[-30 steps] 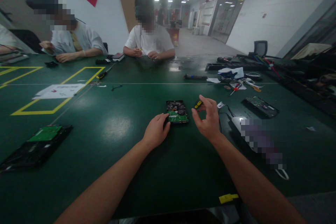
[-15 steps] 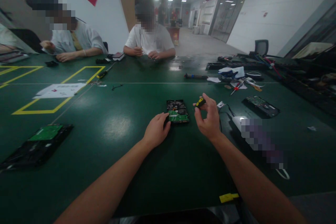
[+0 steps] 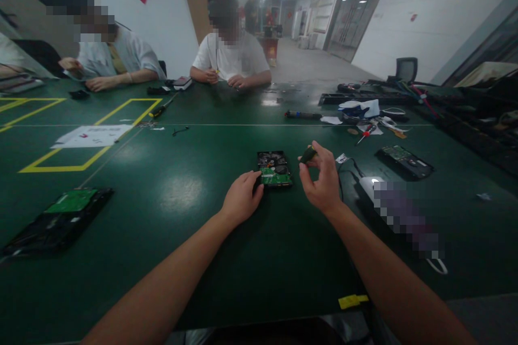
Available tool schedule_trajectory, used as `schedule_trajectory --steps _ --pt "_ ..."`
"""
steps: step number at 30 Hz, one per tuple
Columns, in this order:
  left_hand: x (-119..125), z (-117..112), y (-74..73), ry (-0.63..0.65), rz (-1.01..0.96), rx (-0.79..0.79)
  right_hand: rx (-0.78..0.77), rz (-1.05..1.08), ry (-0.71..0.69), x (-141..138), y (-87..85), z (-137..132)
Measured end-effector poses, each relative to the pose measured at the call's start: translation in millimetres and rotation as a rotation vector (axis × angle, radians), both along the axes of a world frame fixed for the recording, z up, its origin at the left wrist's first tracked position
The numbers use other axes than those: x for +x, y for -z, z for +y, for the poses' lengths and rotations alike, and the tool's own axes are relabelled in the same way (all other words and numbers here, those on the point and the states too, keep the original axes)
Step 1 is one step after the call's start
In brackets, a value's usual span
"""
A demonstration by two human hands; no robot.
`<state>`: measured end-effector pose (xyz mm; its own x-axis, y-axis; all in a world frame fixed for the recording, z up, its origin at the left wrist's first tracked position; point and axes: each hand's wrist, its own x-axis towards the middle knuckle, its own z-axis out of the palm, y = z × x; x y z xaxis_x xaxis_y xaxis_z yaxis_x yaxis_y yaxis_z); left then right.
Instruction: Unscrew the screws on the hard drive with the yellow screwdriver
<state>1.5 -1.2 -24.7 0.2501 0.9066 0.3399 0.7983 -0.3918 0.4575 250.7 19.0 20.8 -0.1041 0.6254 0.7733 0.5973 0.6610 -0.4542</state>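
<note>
In the middle of the green table lies a hard drive (image 3: 275, 175), its underside up, with a green circuit board on the near part. My left hand (image 3: 242, 198) grips the drive's left edge, fingertips against its side. To the right of the drive, my right hand (image 3: 322, 180) holds a screwdriver (image 3: 308, 155) by its black and yellow handle, raised a little above the table. The fingers are closed round the handle; I cannot make out its shaft. The screwdriver and the drive look apart.
A second hard drive (image 3: 406, 163) and a long pale object (image 3: 369, 187), partly blurred out, lie at right. A larger black drive (image 3: 60, 221) lies at left. Behind are a red screwdriver (image 3: 366, 132) and a yellow-black screwdriver (image 3: 160, 110). Two people sit across the table.
The screwdriver handle has turned in my right fingers, showing less yellow. My left hand keeps its place on the hard drive. The view has shifted slightly.
</note>
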Motion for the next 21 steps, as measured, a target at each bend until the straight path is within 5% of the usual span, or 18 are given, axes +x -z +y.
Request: schedule_trajectory --steps 21 --pt "-0.2 -0.3 -2.0 0.003 0.003 -0.006 0.031 0.025 0.059 1.0 1.9 1.0"
